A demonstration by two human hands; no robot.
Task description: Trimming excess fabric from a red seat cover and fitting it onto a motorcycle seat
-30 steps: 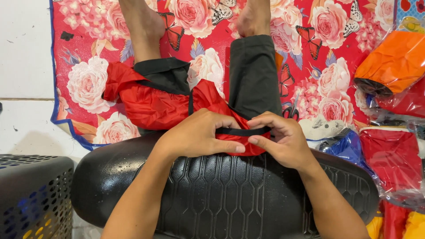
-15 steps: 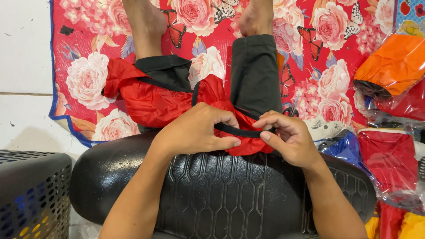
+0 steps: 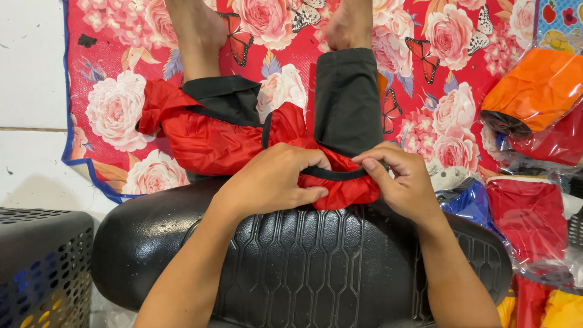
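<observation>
Floral red mat (image 3: pixel 461 79) spread on a pale tiled floor, under a black moulded seat (image 3: pixel 303 267).

Both hands grip a red fabric cover (image 3: pixel 206 143) at the seat's far edge: the left hand (image 3: pixel 273 179) is closed over its bunched cloth, and the right hand (image 3: pixel 404 182) pinches its black elastic hem (image 3: pixel 331 174). Packaged covers, orange (image 3: pixel 537 88) and red (image 3: pixel 531 218), lie at the right; a dark perforated basket (image 3: pixel 42 267) stands at the left.

Home floor workspace, floral mat (image 3: pixel 461 91), bagged covers (image 3: pixel 534 218)
</observation>
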